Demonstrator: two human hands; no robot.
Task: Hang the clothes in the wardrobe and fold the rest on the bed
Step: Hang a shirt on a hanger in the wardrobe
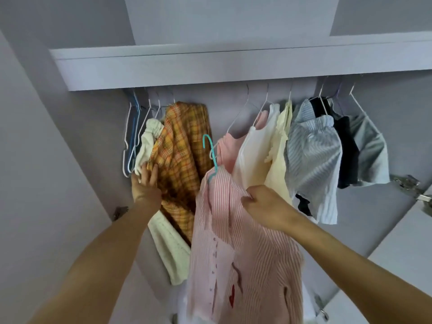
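Observation:
I look up into an open wardrobe. My right hand (261, 204) grips the shoulder of a pink striped shirt (236, 249) that hangs on a teal hanger (211, 155), whose hook is free below the rail. My left hand (146, 183) presses with straight fingers against an orange plaid garment (184, 148) and a cream garment (149, 141) hanging on the left. The rail itself is hidden behind the wardrobe's front ledge (210, 66).
Several empty white and blue hangers (132, 136) hang at the far left. To the right hang a pink top (228, 148), a white top (254, 155), a yellow top (280, 155), blue striped shorts (313, 160), a black piece (348, 150) and grey shorts (371, 155). A gap lies between plaid and pink.

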